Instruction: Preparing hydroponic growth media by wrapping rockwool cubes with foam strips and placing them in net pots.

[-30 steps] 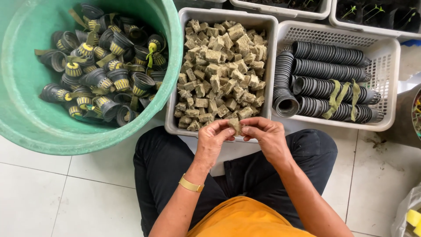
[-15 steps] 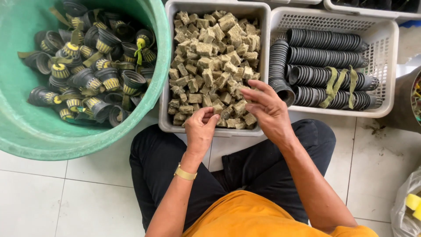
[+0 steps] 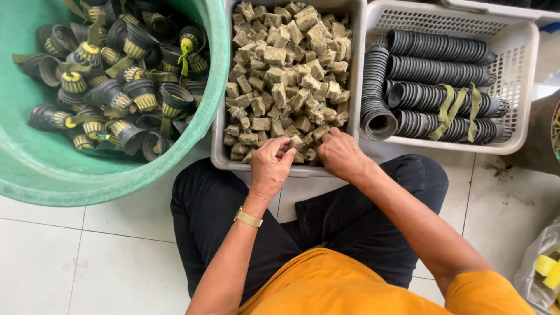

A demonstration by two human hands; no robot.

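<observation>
The left hand [image 3: 272, 166] rests on the near edge of the grey tray [image 3: 220, 153], at about 6 o'clock of the pile of cubes [image 3: 289, 76]. Its fingers are curled narrow around one small cube [image 3: 286, 153], as far as the view lets me tell, since the thumb covers most of it. The right hand [image 3: 341, 154] lies just beside it, at 3 o'clock from the left one, palm down, with fingertips touching the cubes at the tray's near right corner; I cannot tell if it holds anything. A gold bracelet [image 3: 248, 218] sits on the left wrist. At 9 o'clock stands a green tub [image 3: 52, 175] with black pots [image 3: 125, 87]. At 3 o'clock a white basket [image 3: 519, 70] keeps stacked black pots lying on their sides.
</observation>
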